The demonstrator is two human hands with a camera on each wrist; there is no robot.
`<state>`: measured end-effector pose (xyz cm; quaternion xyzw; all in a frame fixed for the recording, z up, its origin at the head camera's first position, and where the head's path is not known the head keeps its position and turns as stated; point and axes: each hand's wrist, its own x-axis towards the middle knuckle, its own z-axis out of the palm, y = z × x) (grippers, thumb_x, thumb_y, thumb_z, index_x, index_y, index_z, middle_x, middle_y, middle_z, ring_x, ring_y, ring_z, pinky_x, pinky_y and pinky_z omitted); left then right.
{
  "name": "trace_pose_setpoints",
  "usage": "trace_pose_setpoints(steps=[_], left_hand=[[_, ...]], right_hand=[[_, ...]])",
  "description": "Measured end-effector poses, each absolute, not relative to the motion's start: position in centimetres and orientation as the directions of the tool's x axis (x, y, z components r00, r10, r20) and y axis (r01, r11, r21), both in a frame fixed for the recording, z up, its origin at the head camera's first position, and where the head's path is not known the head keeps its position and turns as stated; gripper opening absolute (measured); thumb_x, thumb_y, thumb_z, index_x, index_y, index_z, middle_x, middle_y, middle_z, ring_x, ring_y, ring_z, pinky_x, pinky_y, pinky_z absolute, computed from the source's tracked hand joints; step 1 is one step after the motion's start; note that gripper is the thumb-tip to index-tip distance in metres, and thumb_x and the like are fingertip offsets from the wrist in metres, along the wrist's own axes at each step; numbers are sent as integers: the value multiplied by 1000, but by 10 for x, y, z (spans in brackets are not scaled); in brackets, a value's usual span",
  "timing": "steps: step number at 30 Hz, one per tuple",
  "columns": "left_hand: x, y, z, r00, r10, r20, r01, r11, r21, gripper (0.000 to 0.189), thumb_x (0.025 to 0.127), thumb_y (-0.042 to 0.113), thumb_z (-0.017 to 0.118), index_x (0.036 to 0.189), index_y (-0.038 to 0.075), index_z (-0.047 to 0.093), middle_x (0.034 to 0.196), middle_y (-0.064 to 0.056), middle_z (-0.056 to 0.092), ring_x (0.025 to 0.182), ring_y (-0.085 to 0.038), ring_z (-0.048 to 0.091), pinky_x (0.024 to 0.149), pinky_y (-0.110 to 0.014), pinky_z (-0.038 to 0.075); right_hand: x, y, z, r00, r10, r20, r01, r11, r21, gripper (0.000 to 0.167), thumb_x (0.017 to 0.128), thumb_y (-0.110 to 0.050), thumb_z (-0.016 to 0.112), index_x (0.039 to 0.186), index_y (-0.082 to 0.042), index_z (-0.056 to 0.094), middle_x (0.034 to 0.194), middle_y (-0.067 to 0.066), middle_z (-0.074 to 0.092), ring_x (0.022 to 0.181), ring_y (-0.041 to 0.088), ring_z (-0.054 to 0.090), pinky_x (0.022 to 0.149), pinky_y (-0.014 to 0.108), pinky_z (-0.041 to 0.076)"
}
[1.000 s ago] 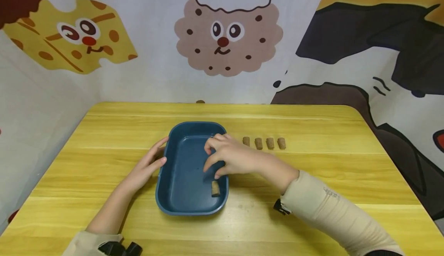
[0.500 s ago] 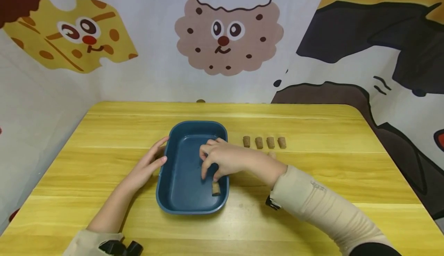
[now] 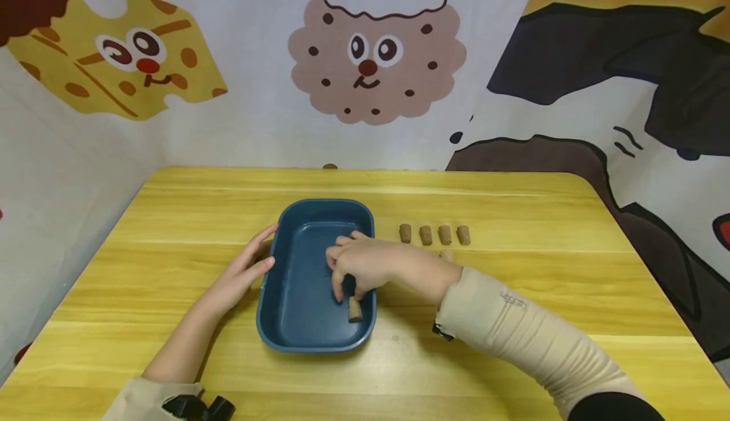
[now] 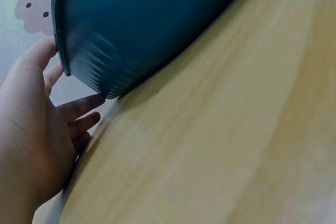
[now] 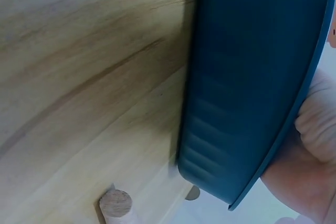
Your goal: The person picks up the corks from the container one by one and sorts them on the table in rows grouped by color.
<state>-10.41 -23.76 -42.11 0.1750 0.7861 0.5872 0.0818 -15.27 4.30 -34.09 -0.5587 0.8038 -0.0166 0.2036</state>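
A dark blue rectangular tray (image 3: 308, 343) sits on the wooden table, with one brown cork (image 3: 355, 310) lying inside near its front right. My left hand (image 3: 239, 278) rests against the tray's left side, fingers fairly straight and thumb near the rim; in the left wrist view the fingertips of this hand (image 4: 44, 124) touch the tray's outer wall. Over the right rim reaches my right hand (image 3: 371, 262), its bent thumb and index finger apart just behind the cork. Whether the thumb touches the cork is unclear. The tray wall (image 5: 247, 77) hides those fingertips in the right wrist view.
A row of several corks (image 3: 426, 235) stands on the table right of the tray. Another cork (image 3: 447, 255) is partly hidden behind my right forearm. A cartoon-printed cloth (image 3: 239, 136) hangs behind the table's far edge.
My right hand has moved slightly left and lower inside the tray, closer to the cork lying there. A cork behind the forearm has come partly into sight. My left hand has stayed put.
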Motion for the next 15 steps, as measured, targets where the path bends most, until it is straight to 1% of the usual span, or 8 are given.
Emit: trace_pose_setpoints(steps=[4,6,9,11,13,15], left_hand=[[-104,-238,-421,-924,373,81,184,249,951,57,102,14,45,154,25,22,146,-23,34,130,-37,36,94,-27,40],[-104,-238,-422,-925,372,78,182,254,950,57,102,14,45,154,25,22,146,-22,34,130,-37,36,96,-33,39],[-104,-237,-422,-925,372,74,179,257,950,57,102,15,45,154,26,22,146,-22,34,130,-37,36,98,-47,36],[-104,-237,-422,-925,372,74,180,258,949,57,103,15,45,154,26,22,146,-22,34,130,-37,35,98,-52,34],[-105,-237,-422,-924,374,77,183,256,949,57,103,15,44,154,26,22,146,-22,34,131,-37,35,98,-50,35],[-105,-238,-423,-925,372,80,185,256,949,57,103,15,45,154,26,22,146,-22,34,131,-37,35,98,-42,37]], right_hand=[[-152,40,-341,-293,-893,-341,-896,381,-227,24,72,-27,84,87,-42,73,97,-15,46,93,11,35,81,31,26],[-151,39,-342,-288,-888,-359,-902,378,-211,24,72,-27,84,85,-43,73,98,-15,47,93,10,36,81,31,27],[-150,37,-341,-284,-880,-382,-906,376,-194,23,72,-28,84,83,-44,72,98,-16,47,93,10,36,81,30,27],[-149,36,-341,-285,-876,-390,-907,378,-185,22,72,-29,84,82,-44,72,97,-16,47,92,10,36,80,30,27],[-148,36,-341,-290,-874,-389,-908,380,-175,22,72,-29,84,82,-43,73,97,-16,47,92,10,36,80,30,28],[-148,35,-341,-295,-874,-385,-910,380,-167,22,71,-29,85,82,-43,73,97,-16,47,92,10,36,80,29,28]])
